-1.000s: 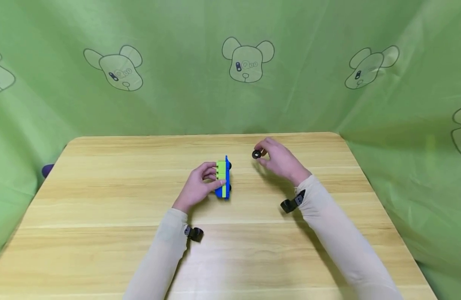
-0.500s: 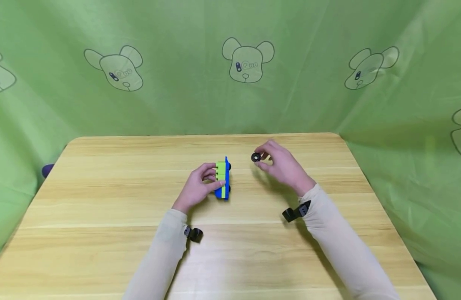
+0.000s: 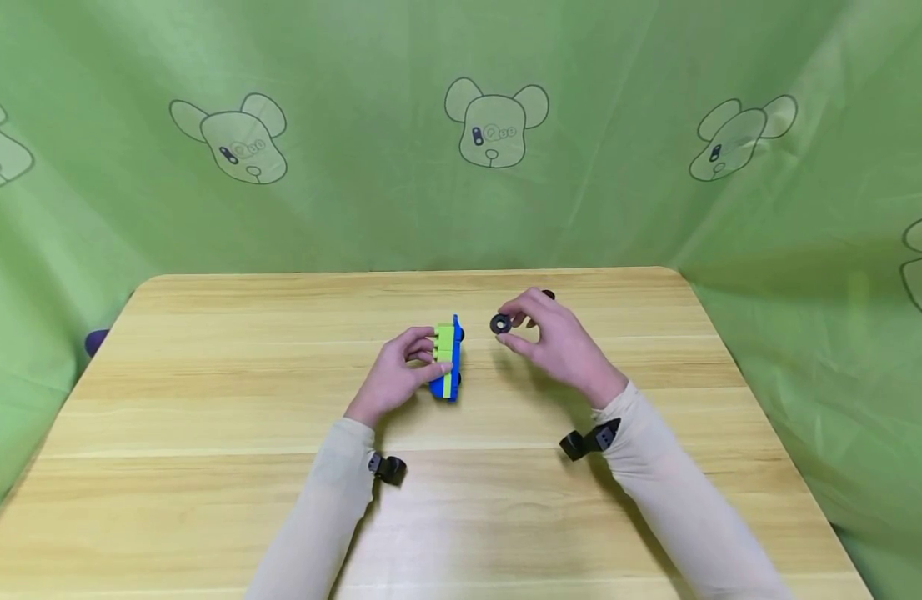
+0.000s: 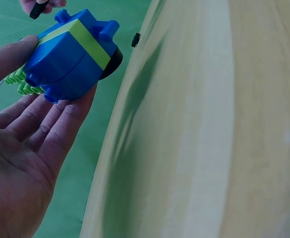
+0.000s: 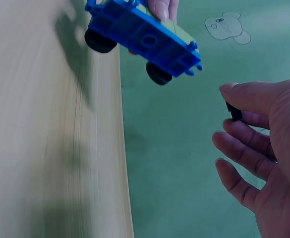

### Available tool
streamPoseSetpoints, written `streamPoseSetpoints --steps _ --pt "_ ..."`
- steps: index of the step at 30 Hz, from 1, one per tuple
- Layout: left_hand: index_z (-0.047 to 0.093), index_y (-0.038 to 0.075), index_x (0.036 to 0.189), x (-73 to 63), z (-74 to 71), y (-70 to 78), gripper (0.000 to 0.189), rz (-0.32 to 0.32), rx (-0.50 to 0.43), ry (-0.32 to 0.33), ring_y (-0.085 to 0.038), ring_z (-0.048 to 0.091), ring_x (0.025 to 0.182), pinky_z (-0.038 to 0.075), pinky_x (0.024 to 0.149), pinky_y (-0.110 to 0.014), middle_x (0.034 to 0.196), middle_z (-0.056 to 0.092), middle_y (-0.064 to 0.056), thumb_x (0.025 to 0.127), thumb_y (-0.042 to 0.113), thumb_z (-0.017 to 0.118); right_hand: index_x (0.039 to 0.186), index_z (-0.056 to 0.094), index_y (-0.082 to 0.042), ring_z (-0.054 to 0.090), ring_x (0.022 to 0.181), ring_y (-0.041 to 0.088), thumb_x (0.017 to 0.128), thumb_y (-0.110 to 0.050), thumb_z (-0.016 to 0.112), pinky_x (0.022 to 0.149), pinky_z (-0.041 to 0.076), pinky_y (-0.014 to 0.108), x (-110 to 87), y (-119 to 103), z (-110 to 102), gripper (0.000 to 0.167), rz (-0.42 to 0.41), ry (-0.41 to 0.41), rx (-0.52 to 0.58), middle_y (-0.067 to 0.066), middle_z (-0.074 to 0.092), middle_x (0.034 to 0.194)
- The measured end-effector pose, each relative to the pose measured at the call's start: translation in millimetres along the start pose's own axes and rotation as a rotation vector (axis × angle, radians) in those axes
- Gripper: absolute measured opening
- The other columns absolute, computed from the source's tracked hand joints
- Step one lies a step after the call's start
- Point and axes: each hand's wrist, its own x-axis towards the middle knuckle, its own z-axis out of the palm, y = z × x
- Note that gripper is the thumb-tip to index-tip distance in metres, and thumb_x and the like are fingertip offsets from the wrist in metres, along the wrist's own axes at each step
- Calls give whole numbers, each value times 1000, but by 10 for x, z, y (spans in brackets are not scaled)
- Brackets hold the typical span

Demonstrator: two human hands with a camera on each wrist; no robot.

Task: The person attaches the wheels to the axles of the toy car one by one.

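Observation:
My left hand grips a toy car built of blue and lime-green bricks, thumb on one side and fingers on the other. The car is tipped on its side above the table, its blue underside facing my right hand. Two black wheels, a front one and another, sit along the lower side of that underside. My right hand pinches a loose black toy wheel between thumb and fingertips. A short gap separates this wheel from the car.
Another small black wheel lies on the wooden table near its back edge, behind my right hand. A green curtain printed with bear heads hangs around the table. Something purple shows beyond the left edge.
My right hand has moved slightly left and nearer to me, bringing the pinched wheel closer to the car. The wheel behind that hand has come into sight. The left hand stays nearly still.

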Motion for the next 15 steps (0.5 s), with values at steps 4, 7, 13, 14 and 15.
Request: streamPoseSetpoints --steps 4,7,13,14,15 --pt "46 -10 136 3 -4 5 59 -3 -5 -3 -35 58 104 47 98 -45 116 61 -24 86 4 74 110 64 -8 58 93 18 86 -15 77 77 52 40 0 -74 21 29 -20 5 22 0 58 102" --pt "46 -10 137 2 -10 8 59 -2 -7 -1 -34 59 104 47 98 -43 116 61 -24 87 4 74 111 65 -8 58 94 17 85 -13 78 77 52 38 3 -110 54 30 -43 12 38 0 59 103" --pt "46 -11 136 -6 -19 15 59 5 -5 8 -34 59 103 48 97 -42 115 62 -22 86 3 74 115 64 -7 58 96 16 86 -13 77 78 52 38 12 -145 136 32 -82 17 61 -1 61 106" --pt "46 -11 136 -8 -17 17 59 7 -5 5 -34 59 103 48 97 -42 115 62 -23 86 3 74 115 64 -7 58 96 16 85 -12 77 78 52 37 10 -153 146 33 -86 18 64 -1 61 106" --pt "46 -11 136 -11 -15 21 58 7 -7 0 -34 59 103 48 97 -42 115 62 -23 86 3 74 115 64 -7 58 96 16 85 -12 78 78 52 37 8 -161 156 33 -90 20 68 -1 61 106"
